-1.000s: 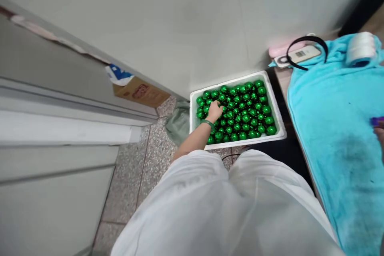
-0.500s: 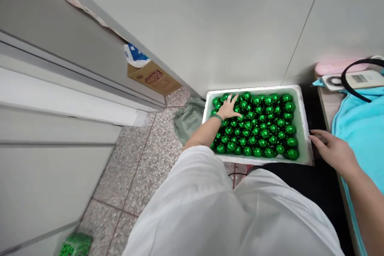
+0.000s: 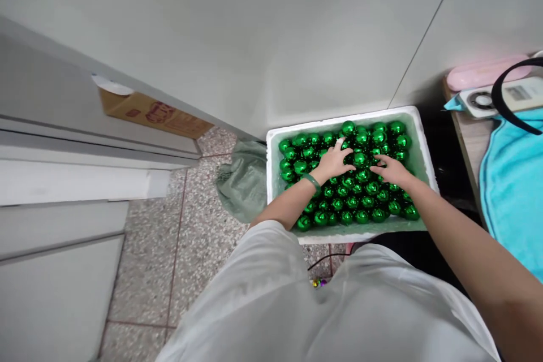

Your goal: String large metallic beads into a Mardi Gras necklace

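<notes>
Just toward 3 o'clock from the middle of the view, on the speckled floor (image 3: pixel 169 249): a white foam box (image 3: pixel 345 236), open at the top, packed with shiny green balls (image 3: pixel 360 203). Both hands inside the box, on top of the balls, near its middle.

Left hand (image 3: pixel 333 163) palm down, fingers spread apart, fingertips pointing toward 1 o'clock and resting on the balls, not clamped on any one of them. A green bangle (image 3: pixel 313 182) round the left wrist.

Right hand (image 3: pixel 390 171) just toward 3 o'clock of the left, likewise palm down and loose, fingers apart and pointing toward 9 o'clock, touching the balls beneath. Between the two hands, a narrow gap with a few balls showing. Any ball caught under a palm: cannot tell.

At 9 o'clock of the box, touching its wall, a crumpled grey-green bag (image 3: pixel 241 181) on the floor. Further toward 10 o'clock, a brown cardboard box (image 3: pixel 153 116) against the foot of the grey panels.

At 3 o'clock of the view, a surface (image 3: pixel 464 141) with a turquoise towel (image 3: pixel 513 192) over it. At 2 o'clock, on the same surface, a pink case (image 3: pixel 483 74), a white device (image 3: pixel 487 100) and a black headband (image 3: pixel 509 110) across it.

At 6 o'clock, white clothing (image 3: pixel 297 305) over the lap, and just below the box a dark cable (image 3: pixel 322 263) on the floor.
</notes>
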Demonstrator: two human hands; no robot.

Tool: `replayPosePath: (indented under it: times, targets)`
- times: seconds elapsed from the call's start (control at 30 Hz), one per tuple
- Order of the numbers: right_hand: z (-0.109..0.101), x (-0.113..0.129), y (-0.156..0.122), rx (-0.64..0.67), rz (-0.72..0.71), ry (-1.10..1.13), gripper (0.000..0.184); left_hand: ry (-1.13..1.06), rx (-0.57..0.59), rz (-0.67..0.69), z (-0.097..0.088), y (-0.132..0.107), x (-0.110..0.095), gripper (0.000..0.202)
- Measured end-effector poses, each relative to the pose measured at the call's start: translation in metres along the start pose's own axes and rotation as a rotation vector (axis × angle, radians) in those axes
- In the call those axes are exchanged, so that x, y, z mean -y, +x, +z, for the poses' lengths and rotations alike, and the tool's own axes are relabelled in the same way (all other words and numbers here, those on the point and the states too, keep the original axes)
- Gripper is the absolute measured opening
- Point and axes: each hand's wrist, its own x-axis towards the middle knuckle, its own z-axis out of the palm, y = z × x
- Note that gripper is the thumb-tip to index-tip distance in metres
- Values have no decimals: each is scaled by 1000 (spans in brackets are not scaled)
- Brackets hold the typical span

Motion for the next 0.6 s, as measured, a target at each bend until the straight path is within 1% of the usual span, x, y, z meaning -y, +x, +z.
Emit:
replayPosePath:
  times: [0.1, 0.13, 0.17, 0.2, 0.27, 0.33, 0.4, 0.43, 0.5, 0.6]
  targets:
    - [19, -10, -3, 50, 79, 140, 93, -36, 57, 20, 17, 8, -14, 69]
    - [23, -12, -5, 62, 109, 209, 97, -64, 85, 36, 22, 10, -17, 68]
    - [26, -14, -6, 71, 141, 283, 96, -101, 120, 50, 28, 12, -20, 66]
    - [28, -16, -7, 78, 173, 358, 91, -150, 155, 59, 33, 14, -22, 66]
    - [29, -19, -9, 85, 228, 491, 76, -285, 207, 46, 40, 16, -24, 66]
    - [28, -21, -12, 85, 262, 577, 64, -451, 216, -8, 43, 16, -23, 62]
    - [29, -23, -15, 82, 291, 642, 60, -612, 194, -82, 43, 13, -21, 59]
    - [30, -23, -16, 81, 305, 674, 60, -686, 188, -126, 43, 11, -20, 60]
    - [32, -22, -17, 77, 317, 714, 61, -829, 202, -231, 44, 4, -20, 72]
    - [32, -22, -15, 59, 299, 639, 59, -1008, 244, -363, 47, -5, -23, 91]
